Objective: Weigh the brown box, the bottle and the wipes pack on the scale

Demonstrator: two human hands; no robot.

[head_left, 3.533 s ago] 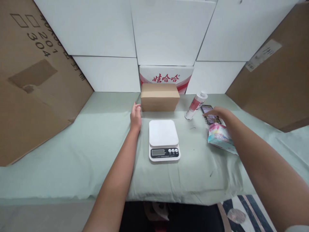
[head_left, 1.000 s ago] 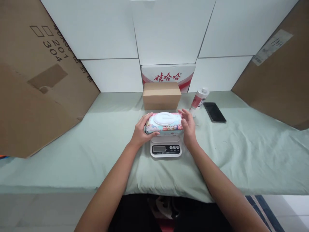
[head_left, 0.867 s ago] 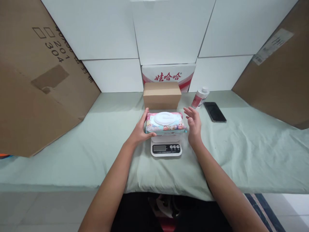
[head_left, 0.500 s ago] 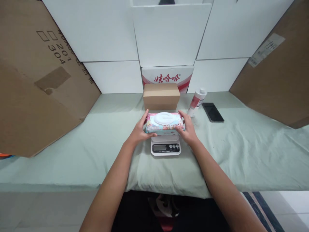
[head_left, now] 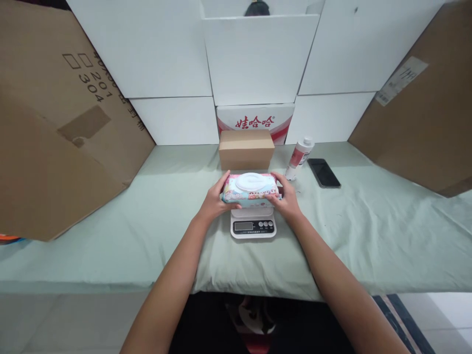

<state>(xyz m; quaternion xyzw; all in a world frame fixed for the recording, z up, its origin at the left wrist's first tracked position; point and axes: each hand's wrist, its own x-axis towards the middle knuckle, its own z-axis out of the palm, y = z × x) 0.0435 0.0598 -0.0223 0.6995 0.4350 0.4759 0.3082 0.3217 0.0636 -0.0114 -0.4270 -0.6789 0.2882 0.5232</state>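
A pack of wet wipes (head_left: 250,189) with a white flip lid lies flat on the platform of a white kitchen scale (head_left: 253,225), whose display and buttons face the person. The left hand (head_left: 215,200) grips the pack's left end, fingers curled around it; the right hand (head_left: 287,198) grips the right end likewise (both thumbs on the near side). Just behind the scale stands a closed cardboard box (head_left: 246,149). To the right, on the pale green cloth (head_left: 110,231), lie a tilted white bottle (head_left: 299,157) and a dark phone (head_left: 323,172), screen up.
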